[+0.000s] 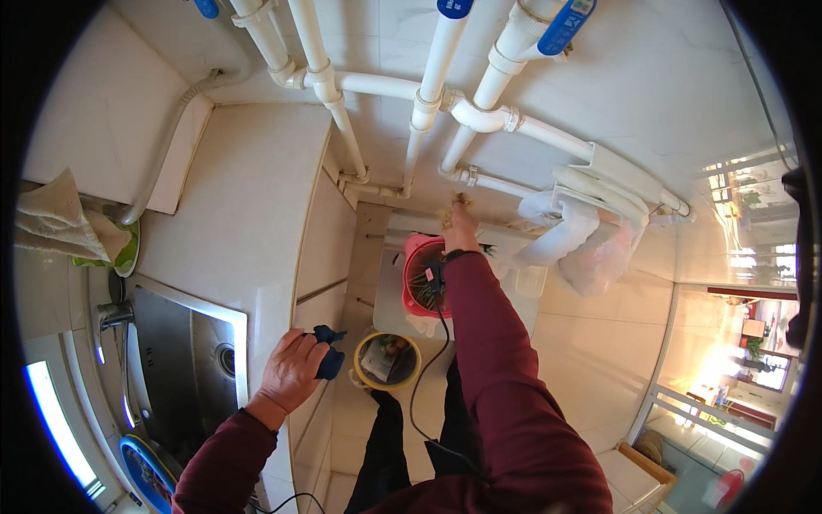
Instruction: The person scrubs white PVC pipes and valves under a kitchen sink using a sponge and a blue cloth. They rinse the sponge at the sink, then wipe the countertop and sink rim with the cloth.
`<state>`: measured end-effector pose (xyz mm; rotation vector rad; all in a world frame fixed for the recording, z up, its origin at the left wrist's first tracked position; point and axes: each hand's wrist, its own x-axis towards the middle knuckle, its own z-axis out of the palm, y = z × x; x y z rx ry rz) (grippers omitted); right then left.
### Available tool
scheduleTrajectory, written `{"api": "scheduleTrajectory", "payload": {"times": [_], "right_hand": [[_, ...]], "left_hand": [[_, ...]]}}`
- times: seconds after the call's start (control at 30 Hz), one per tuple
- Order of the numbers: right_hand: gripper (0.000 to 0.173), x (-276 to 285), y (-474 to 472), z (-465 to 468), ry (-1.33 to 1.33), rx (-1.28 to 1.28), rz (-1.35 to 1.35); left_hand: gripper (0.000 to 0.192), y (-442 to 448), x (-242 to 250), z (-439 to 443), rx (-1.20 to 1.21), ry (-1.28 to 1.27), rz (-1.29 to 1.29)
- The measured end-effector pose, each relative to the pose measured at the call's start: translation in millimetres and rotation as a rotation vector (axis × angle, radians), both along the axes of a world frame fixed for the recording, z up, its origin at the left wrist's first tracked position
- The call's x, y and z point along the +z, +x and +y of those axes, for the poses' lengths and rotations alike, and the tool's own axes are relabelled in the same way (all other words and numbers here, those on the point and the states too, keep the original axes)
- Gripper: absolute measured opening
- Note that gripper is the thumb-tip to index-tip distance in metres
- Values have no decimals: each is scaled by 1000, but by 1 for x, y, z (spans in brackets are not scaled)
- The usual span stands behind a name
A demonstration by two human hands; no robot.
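My left hand [288,367] grips a crumpled dark blue cloth [329,361] beside the front edge of the counter. Stretched out ahead, my right hand [462,230] is closed around a yellowish, frayed wad [447,220]; its kind cannot be made out. That hand is above the far side of a pink plastic basket [409,297], close to the wall pipes. Thin green and pale stalks [422,294] fill the basket, partly hidden by my right sleeve. A black device [435,275] with a cable [414,401] hangs over them.
A grey stand [390,283] carries the basket. Near my feet stands a yellow-rimmed bin [419,363] holding waste. White pipes [379,85] cross the wall, with plastic bags [587,257] hanging at right. To the left are a counter [257,180] and a steel sink [167,360].
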<state>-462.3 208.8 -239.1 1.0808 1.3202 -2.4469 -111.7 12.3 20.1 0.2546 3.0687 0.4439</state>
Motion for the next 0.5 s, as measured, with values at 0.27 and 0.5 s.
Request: {"api": "scheduleTrajectory", "payload": {"times": [0.27,0.5], "right_hand": [[33,90,-19,-3,123,157,108],[29,101,-34,23,1359,431,364]], "left_hand": [[30,-4,3,1,-12,-12,-45],[30,-3,1,0,-4,13,-81]]}}
